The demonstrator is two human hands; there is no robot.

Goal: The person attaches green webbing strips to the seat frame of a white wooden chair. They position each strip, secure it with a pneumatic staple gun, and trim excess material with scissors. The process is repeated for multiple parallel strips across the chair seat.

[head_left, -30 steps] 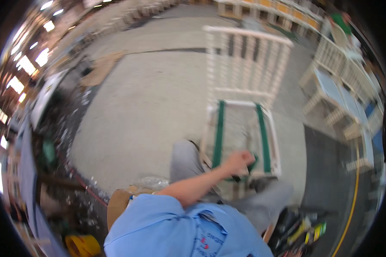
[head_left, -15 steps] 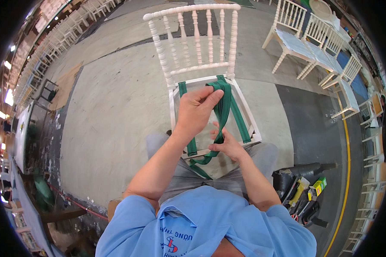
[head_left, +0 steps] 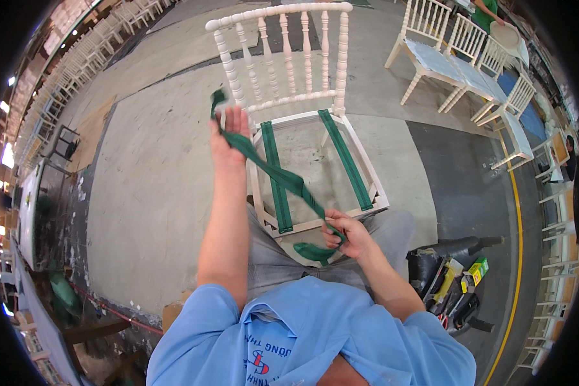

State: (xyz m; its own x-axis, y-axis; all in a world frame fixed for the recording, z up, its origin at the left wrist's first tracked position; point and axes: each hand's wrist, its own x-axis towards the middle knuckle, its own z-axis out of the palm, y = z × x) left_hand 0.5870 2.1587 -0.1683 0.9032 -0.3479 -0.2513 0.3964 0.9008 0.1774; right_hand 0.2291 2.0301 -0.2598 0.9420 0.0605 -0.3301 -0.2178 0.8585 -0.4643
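Observation:
A white spindle-back chair with an open seat frame stands before my knees. Two green webbing straps, the left one and the right one, span its seat from back rail to front rail. A loose green strap runs slantwise above the seat between my hands. My left hand is raised left of the chair back, fingers stretched out, with the strap lying across it and its free end flicking up above. My right hand, near the front rail, has its fingers closed on the strap; a tail hangs below it.
Right of my leg, a black stand holds tools and a yellow-green box. White chairs with pale-covered seats stand at the far right, near another person in green. A low table is at left.
My left hand has swung left and away from the seat, drawing the bunched strap out lengthwise and opening its fingers. My right hand has moved slightly nearer and closed on the strap.

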